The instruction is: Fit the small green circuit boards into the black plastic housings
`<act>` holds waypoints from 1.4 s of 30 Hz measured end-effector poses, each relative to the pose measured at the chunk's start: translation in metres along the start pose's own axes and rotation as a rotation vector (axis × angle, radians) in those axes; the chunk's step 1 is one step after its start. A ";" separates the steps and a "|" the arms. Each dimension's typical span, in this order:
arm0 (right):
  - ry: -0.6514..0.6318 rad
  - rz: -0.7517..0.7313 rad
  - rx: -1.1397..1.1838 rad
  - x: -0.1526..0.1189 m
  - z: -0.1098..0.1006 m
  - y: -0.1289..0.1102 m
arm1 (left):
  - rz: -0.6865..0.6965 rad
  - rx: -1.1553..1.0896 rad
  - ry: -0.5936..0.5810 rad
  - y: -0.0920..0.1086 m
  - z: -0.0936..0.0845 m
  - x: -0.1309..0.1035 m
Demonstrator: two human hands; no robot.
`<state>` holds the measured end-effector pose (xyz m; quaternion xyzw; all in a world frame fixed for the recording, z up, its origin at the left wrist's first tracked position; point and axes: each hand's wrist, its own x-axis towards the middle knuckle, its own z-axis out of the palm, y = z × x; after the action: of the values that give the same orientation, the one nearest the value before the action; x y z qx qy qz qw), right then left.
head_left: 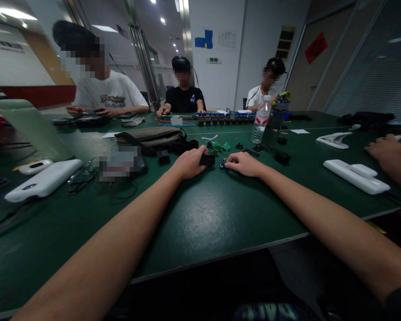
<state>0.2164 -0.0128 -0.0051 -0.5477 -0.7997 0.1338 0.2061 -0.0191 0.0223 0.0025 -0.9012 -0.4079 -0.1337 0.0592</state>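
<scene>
My left hand [191, 163] is closed around a small black plastic box [207, 159], gripping it by its left end just above the green table [207, 218]. A short gap to the right, my right hand [244, 164] pinches a small dark part with a bluish face [222, 165]; its exact kind is too small to tell. Just beyond both hands lies a loose group of green circuit boards [217, 146]. Several black plastic pieces are scattered around, among them a black block [163, 156] left of my left hand and another black block [282, 157] to the right.
A water bottle [261, 120] stands behind my right hand. At left are a grey-brown bag [150, 136], a white device [43, 179] and a pale green bottle [33, 129]. White devices [356, 176] lie at right, near another person's hand [387, 149]. Three people sit across the table.
</scene>
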 end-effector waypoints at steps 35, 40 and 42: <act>-0.009 0.010 -0.019 0.000 -0.001 -0.003 | 0.088 0.108 -0.008 0.007 -0.002 0.001; -0.009 0.014 -0.016 0.001 0.000 -0.002 | 0.080 0.121 -0.011 0.007 -0.001 0.001; -0.014 0.012 -0.016 0.001 0.000 -0.002 | 0.083 0.122 -0.008 0.007 -0.002 0.001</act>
<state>0.2148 -0.0130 -0.0038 -0.5531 -0.7990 0.1325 0.1953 -0.0137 0.0182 0.0044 -0.9126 -0.3778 -0.1025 0.1179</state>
